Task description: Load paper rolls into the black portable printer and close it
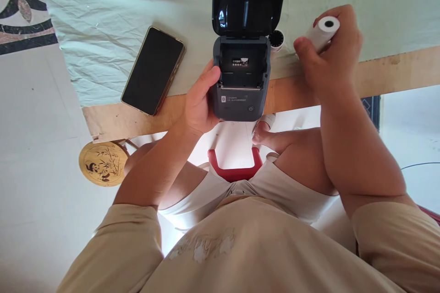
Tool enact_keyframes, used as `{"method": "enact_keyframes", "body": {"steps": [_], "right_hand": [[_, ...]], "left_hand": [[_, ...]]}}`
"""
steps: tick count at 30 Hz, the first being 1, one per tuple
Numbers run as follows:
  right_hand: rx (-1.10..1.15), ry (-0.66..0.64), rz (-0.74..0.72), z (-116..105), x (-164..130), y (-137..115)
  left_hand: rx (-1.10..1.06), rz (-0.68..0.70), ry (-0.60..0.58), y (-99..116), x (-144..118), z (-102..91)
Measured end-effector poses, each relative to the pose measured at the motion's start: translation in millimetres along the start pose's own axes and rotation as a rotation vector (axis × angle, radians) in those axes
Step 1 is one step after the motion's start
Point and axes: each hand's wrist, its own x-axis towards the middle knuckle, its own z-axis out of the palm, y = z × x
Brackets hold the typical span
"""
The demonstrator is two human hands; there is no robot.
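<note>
A dark grey portable label printer (239,100) is held in my left hand (202,100), thumb along its left side near the paper bay. Its black lid (249,4) is swung up and away from me, so the bay lies uncovered, with a small printed label on its floor and no roll inside. To the right, my right hand (335,55) is closed around a white paper roll (321,34), whose round end with a dark core hole faces up. Just behind the printer's right side, a small white cylinder with a dark end (277,40) rests on the cloth.
A phone (154,71) with a dark screen lies on the table's pale green cloth (113,4), left of the printer. The bare wooden table edge (395,66) runs in front. Below are a round wooden stool (102,163) with a panda picture and a red seat frame (237,174).
</note>
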Motion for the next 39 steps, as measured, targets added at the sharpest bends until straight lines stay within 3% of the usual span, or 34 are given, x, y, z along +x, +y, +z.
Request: {"method": "enact_keyframes", "body": {"steps": [6, 13, 17, 24, 28, 31, 34, 37, 39], "right_hand": [[-0.030, 0.068, -0.076, 2.0, 2.7, 5.3], [-0.227, -0.040, -0.030, 1.8, 2.1, 8.6], [-0.171, 0.125, -0.181, -2.3, -6.8, -12.7], [-0.097, -0.188, -0.262, 26.9, -15.2, -32.6], [-0.085, -0.179, -0.184, 35.4, -11.8, -34.7], [0.095, -0.166, -0.128, 32.7, -12.4, -37.8], [0.471, -0.179, 0.137, 30.5, -13.1, -37.6], [0.803, -0.326, 0.447, 30.9, -11.1, -34.9], [0.876, -0.382, 0.513, 30.4, -9.9, -35.3]], "left_hand": [[-0.005, -0.009, 0.024, 1.9, -1.6, 3.0], [-0.014, -0.024, 0.003, 2.3, -2.7, 2.8], [-0.024, -0.022, -0.039, 3.1, -4.2, 2.5], [0.025, -0.065, 0.140, 7.4, -5.5, 7.0], [0.041, -0.056, 0.083, 8.1, -5.1, 4.7], [0.025, -0.047, 0.033, 6.9, -5.2, 0.9], [-0.042, -0.017, -0.035, 5.4, -5.9, -2.1], [-0.083, -0.024, -0.093, 4.9, -6.5, -3.7], [-0.083, -0.032, -0.090, 4.7, -6.4, -4.2]]}}
